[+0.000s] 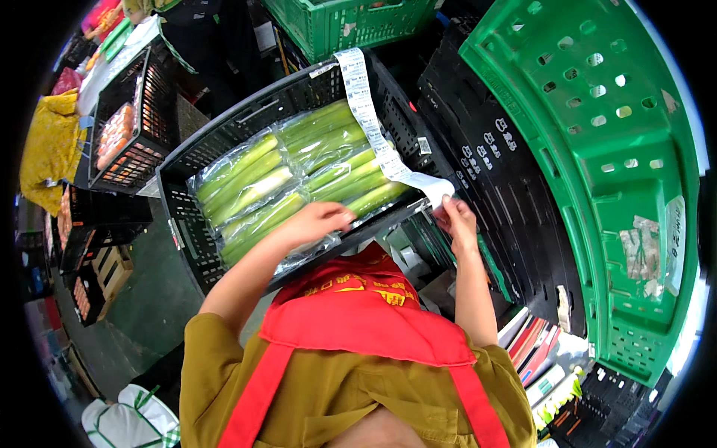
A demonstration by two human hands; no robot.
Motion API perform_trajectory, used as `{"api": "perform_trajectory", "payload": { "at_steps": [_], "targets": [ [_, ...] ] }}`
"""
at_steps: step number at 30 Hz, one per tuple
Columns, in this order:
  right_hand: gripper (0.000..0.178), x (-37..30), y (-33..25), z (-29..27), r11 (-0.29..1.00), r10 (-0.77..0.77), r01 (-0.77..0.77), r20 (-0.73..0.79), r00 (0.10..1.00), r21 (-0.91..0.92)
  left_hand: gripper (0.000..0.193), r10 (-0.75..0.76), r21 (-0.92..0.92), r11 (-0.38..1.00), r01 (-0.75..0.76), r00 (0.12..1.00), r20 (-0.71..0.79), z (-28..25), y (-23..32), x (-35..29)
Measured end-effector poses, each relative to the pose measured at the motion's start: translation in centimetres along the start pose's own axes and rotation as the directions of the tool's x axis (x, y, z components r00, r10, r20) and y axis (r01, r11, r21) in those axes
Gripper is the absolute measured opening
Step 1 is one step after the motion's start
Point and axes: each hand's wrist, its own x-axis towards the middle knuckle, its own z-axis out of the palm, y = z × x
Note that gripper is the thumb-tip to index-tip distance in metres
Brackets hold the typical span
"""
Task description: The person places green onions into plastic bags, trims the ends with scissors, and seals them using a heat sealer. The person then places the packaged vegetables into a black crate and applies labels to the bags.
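A black plastic crate (pixel 196 140) in front of me holds several clear plastic bags of long green stalk-like vegetables (pixel 258 175). My left hand (pixel 317 222) is over the near side of the crate, just above the bags. Its fingers are curled together, and whatever they may hold is too small to make out. My right hand (pixel 457 224) pinches the loose end of a long strip of white printed labels (pixel 362 104) at the crate's near right corner. From there the strip runs across the bags and over the far rim.
Tall green crates (pixel 597 142) and black crates (pixel 515 194) are stacked at my right. Another green crate (pixel 336 26) stands beyond the far rim. Black crates of orange-red produce (pixel 117 138) are at the left, near a yellow cloth (pixel 51 153). Someone in dark clothes (pixel 216 45) stands at the far left.
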Motion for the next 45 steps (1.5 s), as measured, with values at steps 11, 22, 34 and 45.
{"api": "perform_trajectory", "payload": {
  "at_steps": [11,22,34,45],
  "targets": [
    [0.009,-5.2,-1.9,1.5,0.979,-0.177,0.198,0.706,0.686,0.053,0.034,-0.130,-0.832,0.555,-0.004,0.987,-0.091,5.2,1.8,11.4],
    [0.029,-5.7,-11.5,5.2,0.813,0.065,0.566,0.986,0.153,-0.141,0.046,0.149,-0.343,0.828,-0.444,0.764,-0.628,2.7,4.9,-3.0],
    [0.020,-7.9,-15.9,28.8,0.146,0.143,0.963,0.958,-0.249,0.228,0.046,0.182,0.353,0.935,-0.040,0.906,-0.381,-4.4,10.2,-20.1],
    [0.014,-16.4,-27.3,32.0,0.414,-0.334,0.897,0.943,-0.010,0.157,0.045,0.809,0.768,0.588,0.252,-0.183,-0.559,-7.1,13.8,-24.8]
  ]
}}
